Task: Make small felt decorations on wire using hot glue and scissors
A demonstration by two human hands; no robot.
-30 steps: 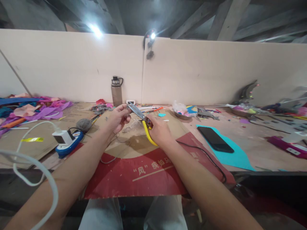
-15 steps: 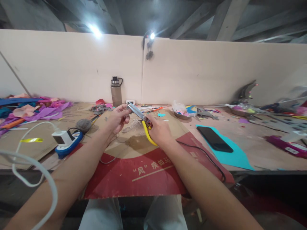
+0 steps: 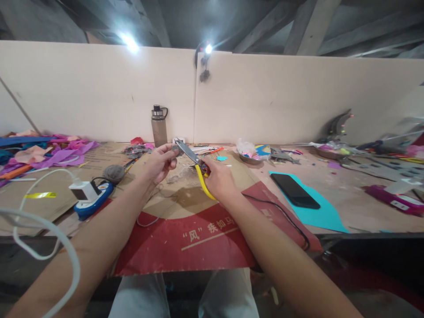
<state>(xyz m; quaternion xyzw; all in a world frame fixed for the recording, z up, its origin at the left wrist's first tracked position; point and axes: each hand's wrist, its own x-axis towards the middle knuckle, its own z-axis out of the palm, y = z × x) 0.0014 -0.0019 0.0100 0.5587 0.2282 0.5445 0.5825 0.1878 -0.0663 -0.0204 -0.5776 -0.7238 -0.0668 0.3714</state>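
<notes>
My right hand (image 3: 218, 180) is closed around the yellow handles of a pair of scissors (image 3: 191, 157); the steel blades point up and left. My left hand (image 3: 160, 162) pinches a small grey piece right at the blade tips; the piece is too small to name. Both hands hover above a brown and red cardboard sheet (image 3: 185, 238) that lies on the workbench.
A black phone (image 3: 294, 191) lies on a cyan sheet (image 3: 323, 213) to the right. A power strip (image 3: 91, 198) with a white charger and cable sits left. A water bottle (image 3: 159, 126) stands by the back wall. Purple and pink scraps (image 3: 49, 152) pile at far left.
Both hands and the scissors stay together in almost the same place; the view has shifted slightly. The grips have not changed.
</notes>
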